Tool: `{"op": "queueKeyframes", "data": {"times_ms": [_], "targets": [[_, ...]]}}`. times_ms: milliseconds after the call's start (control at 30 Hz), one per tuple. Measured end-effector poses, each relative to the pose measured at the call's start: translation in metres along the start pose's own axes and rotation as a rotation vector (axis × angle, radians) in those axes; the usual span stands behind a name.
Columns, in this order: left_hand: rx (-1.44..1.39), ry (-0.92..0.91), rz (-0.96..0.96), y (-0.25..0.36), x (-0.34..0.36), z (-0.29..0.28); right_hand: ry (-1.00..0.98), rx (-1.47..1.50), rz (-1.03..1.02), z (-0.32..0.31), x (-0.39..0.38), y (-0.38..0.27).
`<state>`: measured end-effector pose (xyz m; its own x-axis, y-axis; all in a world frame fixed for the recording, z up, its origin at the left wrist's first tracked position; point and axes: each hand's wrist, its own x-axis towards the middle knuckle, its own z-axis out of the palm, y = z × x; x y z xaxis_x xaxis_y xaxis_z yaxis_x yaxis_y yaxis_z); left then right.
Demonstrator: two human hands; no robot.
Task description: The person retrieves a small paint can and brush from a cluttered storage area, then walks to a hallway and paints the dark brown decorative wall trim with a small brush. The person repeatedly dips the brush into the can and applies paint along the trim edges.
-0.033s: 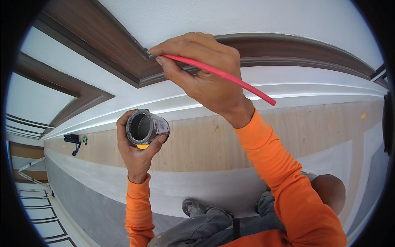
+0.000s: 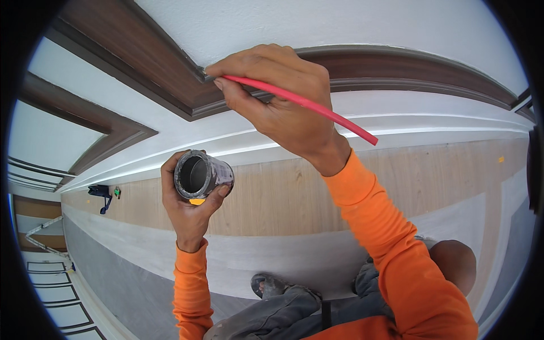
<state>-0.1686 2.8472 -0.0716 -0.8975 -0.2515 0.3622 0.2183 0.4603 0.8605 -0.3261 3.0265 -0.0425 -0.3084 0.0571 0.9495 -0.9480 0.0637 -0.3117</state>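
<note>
Head view, only one to go on. Holding a small smeared tin (image 2: 220, 171) in the left hand (image 2: 190, 220), with fingers curled round one side and thumb pressed on the other, closed as far as the tin allows. Seen against the wood-look floor (image 2: 283, 198), mouth toward camera, dark grey inside. Can't tell fill level or true tilt. Could spill onto the floor if tipped further during attention to the corner, or slip loose on slick, smeared walls.

Pinching a red handle (image 2: 306, 103) in the right hand (image 2: 292, 122), nearly closed between thumb and fingertips, right at the inner corner of the dark brown frame (image 2: 136, 51). Sticking out past the wrist at the tail end. Can't see the working tip, covered by fingertips; can't tell tool type either. Could stray off the frame edge and mark the white wall (image 2: 238, 25), from blocked sight of the tip or a wobble in the pinch. Could also smear the frame by leaning knuckles on it, if wet; can't tell whether touching there. Could drip on the white trim (image 2: 419, 122) between corner and tin, from an overloaded tip.
</note>
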Motion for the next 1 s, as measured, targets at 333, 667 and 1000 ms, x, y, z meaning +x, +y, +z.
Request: {"op": "queueKeyframes", "data": {"times_ms": [333, 667, 1000], "targets": [[-0.024, -0.003, -0.001, -0.0017, 0.0021, 0.0002, -0.012, 0.037, 0.081, 0.0029, 0.0007, -0.0022], [0.019, 0.008, 0.026, 0.0012, 0.0026, -0.0033, -0.043, 0.013, 0.093, 0.0005, 0.0025, -0.0034], [0.017, 0.012, 0.031, -0.0021, 0.0018, -0.0067, -0.079, 0.016, 0.126, 0.0009, 0.0044, -0.0047]]}}
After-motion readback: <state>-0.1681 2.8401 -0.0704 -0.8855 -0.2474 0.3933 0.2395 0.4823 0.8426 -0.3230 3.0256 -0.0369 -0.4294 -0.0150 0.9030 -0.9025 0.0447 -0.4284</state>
